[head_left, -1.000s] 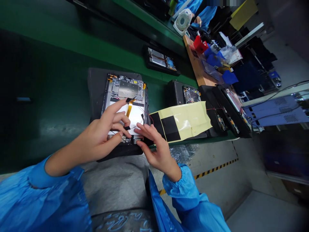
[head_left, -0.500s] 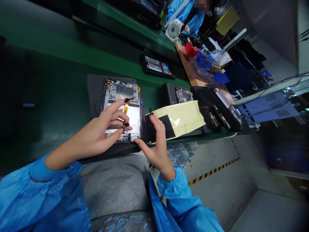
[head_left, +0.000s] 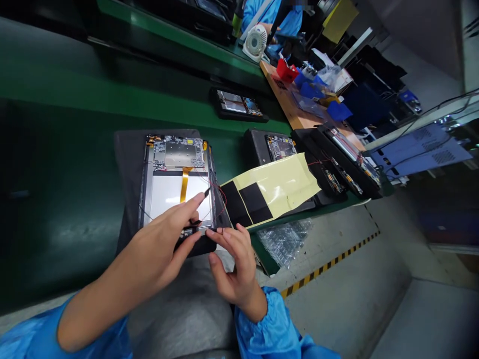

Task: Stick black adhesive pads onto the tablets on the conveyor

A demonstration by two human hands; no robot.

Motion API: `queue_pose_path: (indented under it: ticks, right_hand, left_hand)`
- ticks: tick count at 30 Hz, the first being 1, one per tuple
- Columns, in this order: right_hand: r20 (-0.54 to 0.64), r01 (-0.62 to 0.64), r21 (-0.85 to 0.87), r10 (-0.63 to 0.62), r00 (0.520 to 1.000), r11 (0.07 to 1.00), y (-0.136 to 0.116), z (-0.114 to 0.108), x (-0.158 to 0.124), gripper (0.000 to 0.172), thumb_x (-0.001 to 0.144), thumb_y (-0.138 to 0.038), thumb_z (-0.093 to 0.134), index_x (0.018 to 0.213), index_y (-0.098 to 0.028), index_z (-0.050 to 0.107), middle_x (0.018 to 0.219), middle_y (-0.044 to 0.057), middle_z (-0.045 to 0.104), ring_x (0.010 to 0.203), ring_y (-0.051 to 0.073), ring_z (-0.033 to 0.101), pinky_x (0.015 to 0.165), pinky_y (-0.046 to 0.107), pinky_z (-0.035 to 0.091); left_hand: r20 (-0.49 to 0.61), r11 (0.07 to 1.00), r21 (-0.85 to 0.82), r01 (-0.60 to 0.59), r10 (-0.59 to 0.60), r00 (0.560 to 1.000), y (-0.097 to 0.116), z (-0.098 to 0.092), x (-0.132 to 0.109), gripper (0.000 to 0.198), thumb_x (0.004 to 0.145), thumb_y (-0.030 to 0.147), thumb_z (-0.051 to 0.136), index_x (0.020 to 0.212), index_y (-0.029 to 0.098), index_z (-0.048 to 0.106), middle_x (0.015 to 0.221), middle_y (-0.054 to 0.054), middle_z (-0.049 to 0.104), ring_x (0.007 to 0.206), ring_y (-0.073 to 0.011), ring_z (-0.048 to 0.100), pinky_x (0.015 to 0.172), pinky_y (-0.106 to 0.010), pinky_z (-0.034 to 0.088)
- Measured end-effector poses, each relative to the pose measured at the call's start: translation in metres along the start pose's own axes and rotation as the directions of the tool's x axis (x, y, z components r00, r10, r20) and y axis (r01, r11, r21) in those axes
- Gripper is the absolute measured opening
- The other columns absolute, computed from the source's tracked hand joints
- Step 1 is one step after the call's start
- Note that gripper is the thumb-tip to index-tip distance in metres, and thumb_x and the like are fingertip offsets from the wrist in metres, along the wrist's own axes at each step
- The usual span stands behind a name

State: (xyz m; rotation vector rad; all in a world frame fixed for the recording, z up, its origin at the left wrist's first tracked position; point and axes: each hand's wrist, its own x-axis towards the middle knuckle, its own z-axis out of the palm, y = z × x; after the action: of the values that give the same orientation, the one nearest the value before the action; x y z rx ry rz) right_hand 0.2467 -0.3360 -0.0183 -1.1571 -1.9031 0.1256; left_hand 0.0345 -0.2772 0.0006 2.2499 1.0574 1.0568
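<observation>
While the left hand [head_left: 160,249] lies across the lower edge of an opened tablet [head_left: 175,192], its index finger stretches toward 1 o'clock over the white panel [head_left: 168,197], and a small black tab [head_left: 194,223] shows among the fingers; whether they pinch it, I cannot tell. The tablet rests on a black foam pad [head_left: 129,199] on a green conveyor belt [head_left: 75,89], straight ahead of the hands, with a metal shield plate [head_left: 178,154] at its 12 o'clock end and an orange ribbon cable [head_left: 183,184] running down over the panel. A thin red wire [head_left: 221,197] loops along its 3 o'clock edge.

Just beside the left thumb, the right hand [head_left: 232,269] stands loosely open, fingertips [head_left: 220,232] resting on the tablet's lower corner, not clamped on it. The hands are close but apart.

At 3 o'clock from the tablet, touching its edge, lies a pale yellow film [head_left: 279,187] with two black patches [head_left: 247,202]. Past it sit a second tablet board [head_left: 280,147] on a black pad and a black tray of parts [head_left: 337,167]. Toward 2 o'clock, a wooden bench [head_left: 288,94] holds a red holder [head_left: 286,71] and blue bins [head_left: 339,110], with a co-worker's blue sleeve [head_left: 269,15] beyond.
</observation>
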Motion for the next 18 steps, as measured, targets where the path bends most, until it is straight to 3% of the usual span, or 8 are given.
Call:
queue_pose_path:
  ticks: [2,5,10,14,16,18]
  right_hand:
    - [-0.023,-0.033,0.051,0.035,0.999,0.998,-0.002,-0.001,-0.002,0.067,0.097,-0.01,0.063,0.16,-0.022,0.046,0.119,0.007,0.088,0.114,0.025,0.081,0.116,0.047,0.054]
    - [-0.038,-0.049,0.098,0.053,0.998,0.994,-0.004,0.0,-0.005,0.066,0.097,-0.01,0.063,0.16,-0.022,0.047,0.117,0.007,0.089,0.114,0.025,0.081,0.114,0.046,0.055]
    - [-0.008,-0.032,0.117,0.034,0.999,0.993,0.0,0.003,-0.005,0.067,0.095,-0.01,0.063,0.16,-0.02,0.047,0.118,0.007,0.089,0.114,0.025,0.079,0.117,0.047,0.051]
    - [-0.044,-0.048,0.242,0.061,0.997,0.969,-0.001,0.006,-0.005,0.067,0.095,-0.011,0.065,0.16,-0.021,0.05,0.114,0.01,0.087,0.106,0.027,0.076,0.097,0.046,0.06]
    - [-0.052,-0.125,0.371,0.155,0.987,0.92,-0.005,0.005,-0.007,0.06,0.099,-0.014,0.066,0.156,-0.023,0.055,0.101,0.008,0.084,0.095,0.026,0.074,0.085,0.041,0.062]
    - [0.044,-0.315,0.566,0.353,0.935,0.762,-0.011,0.002,-0.007,0.043,0.104,-0.025,0.067,0.147,-0.023,0.062,0.08,0.002,0.074,0.075,0.02,0.068,0.073,0.035,0.06]
  left_hand:
    - [-0.023,0.999,0.045,-0.031,0.032,0.999,-0.002,0.002,0.009,0.079,0.112,0.015,0.047,0.179,0.037,0.01,0.119,-0.007,0.072,0.099,-0.0216,0.076,0.093,-0.036,0.067]
    - [0.03,0.989,0.107,-0.104,0.102,0.994,-0.011,0.0,0.021,0.081,0.112,0.014,0.046,0.179,0.035,0.006,0.113,-0.007,0.073,0.097,-0.0235,0.072,0.088,-0.038,0.063]
    - [0.13,0.97,0.191,-0.148,0.124,0.984,-0.031,-0.01,0.037,0.08,0.115,0.044,0.05,0.18,0.029,0.005,0.119,-0.01,0.071,0.106,-0.0304,0.068,0.096,-0.048,0.056]
    - [0.184,0.971,0.218,-0.097,0.057,0.981,-0.038,-0.013,0.053,0.091,0.109,0.054,0.059,0.179,0.029,0.007,0.129,-0.012,0.066,0.113,-0.0339,0.064,0.103,-0.052,0.054]
    - [0.222,0.972,0.22,-0.081,0.031,0.975,-0.04,-0.013,0.062,0.103,0.101,0.059,0.07,0.179,0.029,0.009,0.131,-0.012,0.064,0.116,-0.0353,0.063,0.105,-0.053,0.053]
    - [0.272,0.972,0.224,-0.071,0.008,0.962,-0.04,-0.012,0.071,0.113,0.093,0.063,0.078,0.178,0.029,0.012,0.133,-0.012,0.064,0.119,-0.0367,0.061,0.108,-0.054,0.052]
